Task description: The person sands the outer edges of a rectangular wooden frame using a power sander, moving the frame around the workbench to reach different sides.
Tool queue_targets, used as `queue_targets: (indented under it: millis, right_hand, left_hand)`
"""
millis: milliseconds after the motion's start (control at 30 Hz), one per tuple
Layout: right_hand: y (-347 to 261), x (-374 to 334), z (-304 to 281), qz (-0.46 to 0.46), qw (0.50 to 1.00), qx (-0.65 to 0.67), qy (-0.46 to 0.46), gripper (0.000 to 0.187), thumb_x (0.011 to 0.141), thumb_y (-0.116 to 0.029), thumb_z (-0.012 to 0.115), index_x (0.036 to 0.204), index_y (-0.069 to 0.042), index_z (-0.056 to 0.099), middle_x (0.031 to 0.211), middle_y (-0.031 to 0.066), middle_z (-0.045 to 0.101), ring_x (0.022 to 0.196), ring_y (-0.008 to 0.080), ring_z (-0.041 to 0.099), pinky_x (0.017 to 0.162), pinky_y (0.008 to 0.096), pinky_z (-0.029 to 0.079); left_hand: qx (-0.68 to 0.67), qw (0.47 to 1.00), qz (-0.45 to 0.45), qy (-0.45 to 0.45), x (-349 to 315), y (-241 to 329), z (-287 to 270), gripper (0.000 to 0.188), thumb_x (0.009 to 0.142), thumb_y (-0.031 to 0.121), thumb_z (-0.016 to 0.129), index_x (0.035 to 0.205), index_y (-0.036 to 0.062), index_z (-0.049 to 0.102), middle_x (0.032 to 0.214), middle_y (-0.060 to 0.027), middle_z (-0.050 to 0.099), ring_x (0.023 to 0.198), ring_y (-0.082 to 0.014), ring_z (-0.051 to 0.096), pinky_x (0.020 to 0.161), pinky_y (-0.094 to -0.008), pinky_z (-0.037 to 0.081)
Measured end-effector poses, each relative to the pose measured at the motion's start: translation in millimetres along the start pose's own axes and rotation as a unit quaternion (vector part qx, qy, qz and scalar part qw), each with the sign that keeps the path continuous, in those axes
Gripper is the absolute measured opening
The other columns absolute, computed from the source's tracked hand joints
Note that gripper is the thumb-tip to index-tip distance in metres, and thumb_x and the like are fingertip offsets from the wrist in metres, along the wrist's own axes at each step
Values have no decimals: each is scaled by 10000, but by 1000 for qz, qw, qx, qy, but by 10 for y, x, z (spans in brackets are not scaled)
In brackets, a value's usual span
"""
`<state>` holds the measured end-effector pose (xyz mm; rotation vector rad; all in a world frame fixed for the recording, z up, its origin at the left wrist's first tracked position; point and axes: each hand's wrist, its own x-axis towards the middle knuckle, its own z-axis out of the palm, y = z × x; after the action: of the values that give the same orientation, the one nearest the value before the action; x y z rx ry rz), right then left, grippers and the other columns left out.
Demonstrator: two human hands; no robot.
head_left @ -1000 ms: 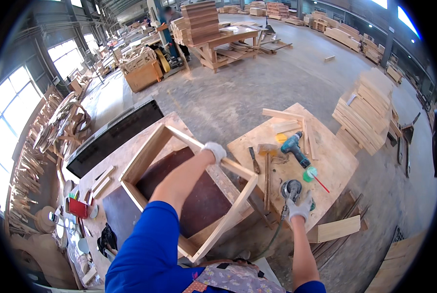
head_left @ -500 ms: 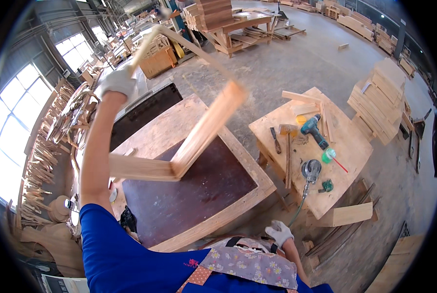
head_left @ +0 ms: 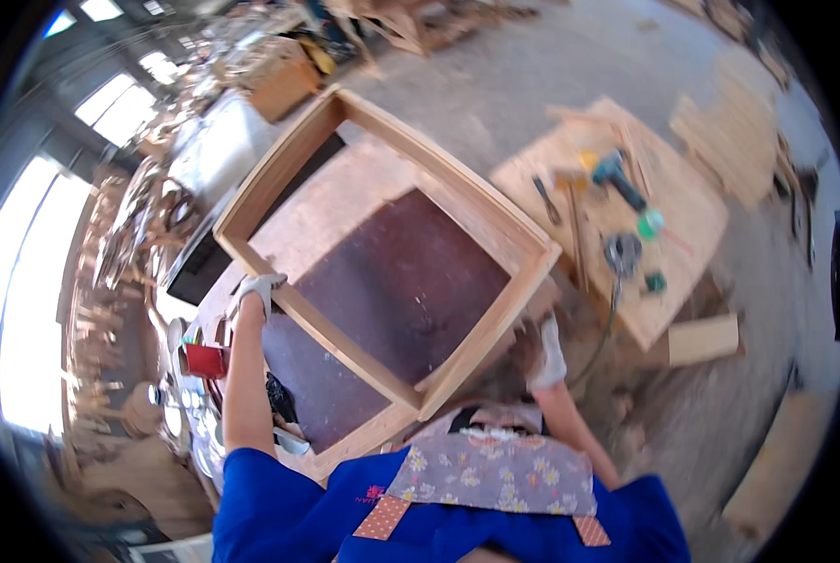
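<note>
A rectangular wooden frame (head_left: 345,349), made of four pale boards set on edge, lies tilted over the workbench in front of me. My gloved left hand (head_left: 259,291) grips its left rail, with the fingers wrapped over the board. Close to the frame's right side is my gloved right hand (head_left: 544,357). Motion smears its fingers, so whether it touches the wood is unclear. Through the frame shows a dark brown panel (head_left: 406,272) on the bench top. The bench's pale wooden edge (head_left: 359,439) shows nearest me.
At right, a smaller wooden table (head_left: 683,225) bears a teal cordless drill (head_left: 617,178), a round sander (head_left: 622,253) with a hose, a green-capped item (head_left: 650,223) and a chisel-like tool (head_left: 546,199). A red box (head_left: 204,360) stands left of my forearm. Stacked boards (head_left: 734,141) stand farther right.
The frame has come down from a raised, tilted position to lie flatter over the bench. My left hand has dropped toward me with it. My right hand has risen from my waist to the frame's side.
</note>
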<state>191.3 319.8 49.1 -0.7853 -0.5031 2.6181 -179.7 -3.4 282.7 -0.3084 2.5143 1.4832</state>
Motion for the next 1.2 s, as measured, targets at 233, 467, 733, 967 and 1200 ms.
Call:
queue_targets:
  millis: [233,467,733,967,1200]
  right_hand:
    - [-180,-417,645,-33,997,-76,-9,637,842,-167,643,1400,-159,336,1307,19,458,1098,146,497,910,354,410]
    - [-563,-214,212,-292,813,-448,229,581,759,-276,738,1220,1,518,1189,150,575,1078,226,550,933,324,431]
    - [-2140,477,-111,-254,547,-692,396,791,744,-448,695,1387,-173,324,1367,218,371,1200,392,454,987,445,401]
    - [-2253,946,324,-108,569,-735,351,755,770,-456,669,1408,-297,298,1377,200,371,1210,369,461,964,472,421]
    - [-2424,881,343,-100,605,-720,325,822,692,-523,678,1342,-122,374,1219,212,542,1085,352,560,907,433,471]
  left_hand:
    - [0,971,-207,-116,718,-1339,214,239,775,229,702,902,44,623,935,-120,602,823,-299,622,705,-481,555]
    - [33,969,-225,-96,1018,-1799,179,229,770,230,718,913,79,623,870,-94,618,777,-265,618,677,-422,552]
    - [408,897,169,9,-313,-704,1413,667,820,363,659,1321,-4,415,1252,-166,524,1123,-299,525,959,-382,413]
    - [480,774,249,-330,-2409,-146,2640,769,771,357,683,1384,63,323,1137,-254,590,1029,-421,580,877,-413,472]
    - [399,834,254,-283,-2067,-548,2790,434,750,167,705,1127,5,564,939,-190,671,892,-298,667,762,-345,508]
